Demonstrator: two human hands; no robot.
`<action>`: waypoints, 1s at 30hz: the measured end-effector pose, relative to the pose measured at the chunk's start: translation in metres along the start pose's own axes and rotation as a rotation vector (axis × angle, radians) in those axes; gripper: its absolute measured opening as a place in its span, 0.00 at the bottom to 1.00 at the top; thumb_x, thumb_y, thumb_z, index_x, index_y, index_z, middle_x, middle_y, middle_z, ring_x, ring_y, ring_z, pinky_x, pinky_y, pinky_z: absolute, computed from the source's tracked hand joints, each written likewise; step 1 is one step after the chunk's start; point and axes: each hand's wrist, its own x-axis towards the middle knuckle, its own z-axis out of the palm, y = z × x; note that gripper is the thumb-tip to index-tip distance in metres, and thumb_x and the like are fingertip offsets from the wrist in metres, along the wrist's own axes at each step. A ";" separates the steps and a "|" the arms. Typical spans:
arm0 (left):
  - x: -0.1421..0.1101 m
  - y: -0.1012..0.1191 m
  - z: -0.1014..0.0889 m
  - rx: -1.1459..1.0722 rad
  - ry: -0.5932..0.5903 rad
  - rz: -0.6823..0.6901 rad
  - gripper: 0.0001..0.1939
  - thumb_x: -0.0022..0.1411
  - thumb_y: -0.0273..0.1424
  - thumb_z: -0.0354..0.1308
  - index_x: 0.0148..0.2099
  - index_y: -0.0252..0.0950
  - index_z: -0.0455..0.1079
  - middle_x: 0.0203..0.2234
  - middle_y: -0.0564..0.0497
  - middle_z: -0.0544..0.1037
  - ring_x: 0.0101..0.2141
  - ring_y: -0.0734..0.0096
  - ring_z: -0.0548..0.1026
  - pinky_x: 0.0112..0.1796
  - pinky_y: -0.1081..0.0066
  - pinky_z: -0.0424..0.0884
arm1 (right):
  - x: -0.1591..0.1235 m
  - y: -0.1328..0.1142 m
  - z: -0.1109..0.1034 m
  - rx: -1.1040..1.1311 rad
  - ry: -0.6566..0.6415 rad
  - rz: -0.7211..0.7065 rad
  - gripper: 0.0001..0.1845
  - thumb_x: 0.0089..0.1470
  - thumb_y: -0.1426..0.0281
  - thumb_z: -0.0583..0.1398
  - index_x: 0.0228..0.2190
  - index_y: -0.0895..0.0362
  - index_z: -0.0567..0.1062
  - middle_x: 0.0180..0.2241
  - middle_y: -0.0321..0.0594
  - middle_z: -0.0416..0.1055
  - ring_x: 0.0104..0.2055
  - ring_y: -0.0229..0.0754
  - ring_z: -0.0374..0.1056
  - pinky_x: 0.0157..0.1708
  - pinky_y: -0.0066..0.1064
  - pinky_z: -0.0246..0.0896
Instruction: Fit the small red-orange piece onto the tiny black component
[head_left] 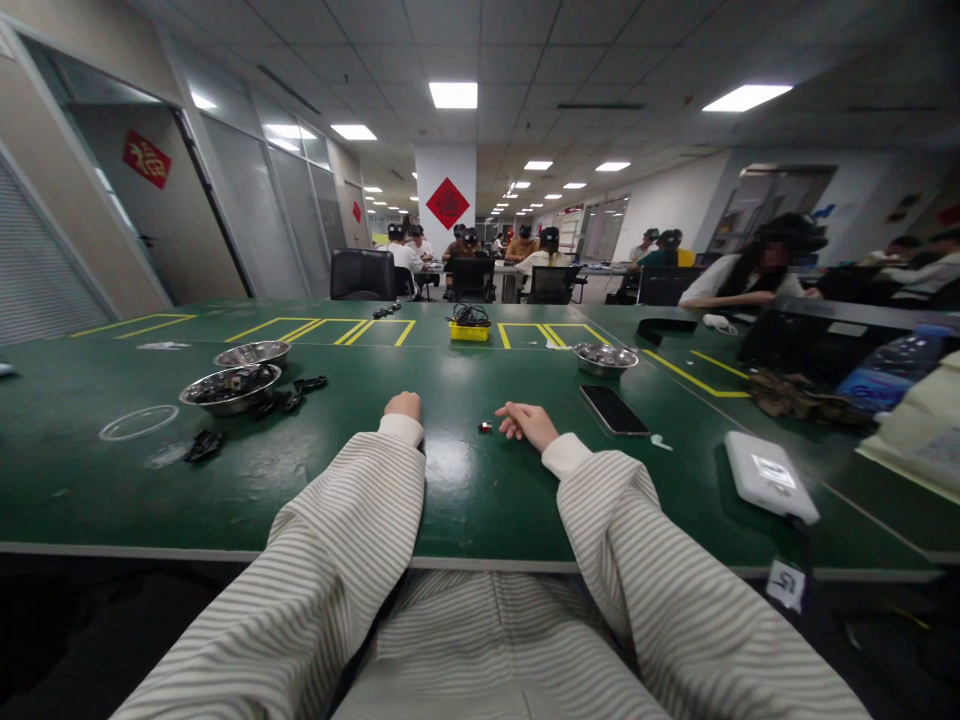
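My left hand [403, 404] rests on the green table with its back toward me, curled into a fist. Its fingertips are out of sight, so whatever may be inside cannot be made out. To the right, my right hand [529, 425] lies on its side, fingers loosely bent and apart, holding nothing. Just left of those fingertips, apart from them, is a small red and silver part [485, 427], too tiny to name. Beyond my right hand lies a black-screened phone [613, 410], with a white earbud [661, 442] beside it.
Metal bowls [231, 402] with dark parts stand left, near loose black pieces [204, 446] and a clear ring [139, 422]. Another bowl [606, 360] is at right. A yellow box [469, 331] holds black cables. A white power bank [771, 478] lies right; a person [750, 270] sits beyond.
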 end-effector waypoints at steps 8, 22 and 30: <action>-0.023 0.071 0.018 -0.262 0.052 0.292 0.08 0.52 0.30 0.54 0.36 0.35 0.69 0.31 0.53 0.74 0.26 0.81 0.70 0.31 0.79 0.67 | -0.001 -0.001 0.003 -0.019 -0.090 -0.021 0.14 0.42 0.63 0.58 0.25 0.63 0.73 0.18 0.38 0.70 0.16 0.30 0.62 0.14 0.20 0.52; -0.006 0.059 0.030 -0.288 0.015 0.593 0.22 0.44 0.38 0.59 0.42 0.34 0.67 0.35 0.47 0.69 0.33 0.72 0.68 0.35 0.70 0.66 | 0.001 0.002 0.000 -0.029 0.026 -0.073 0.12 0.31 0.69 0.63 0.23 0.62 0.74 0.17 0.36 0.70 0.20 0.33 0.63 0.22 0.25 0.58; 0.001 0.056 0.033 -0.233 -0.018 0.576 0.09 0.50 0.33 0.55 0.35 0.37 0.71 0.28 0.51 0.71 0.30 0.75 0.68 0.35 0.74 0.65 | 0.012 0.013 -0.001 -0.012 0.076 -0.077 0.12 0.29 0.71 0.64 0.23 0.61 0.73 0.17 0.36 0.70 0.18 0.33 0.63 0.22 0.27 0.61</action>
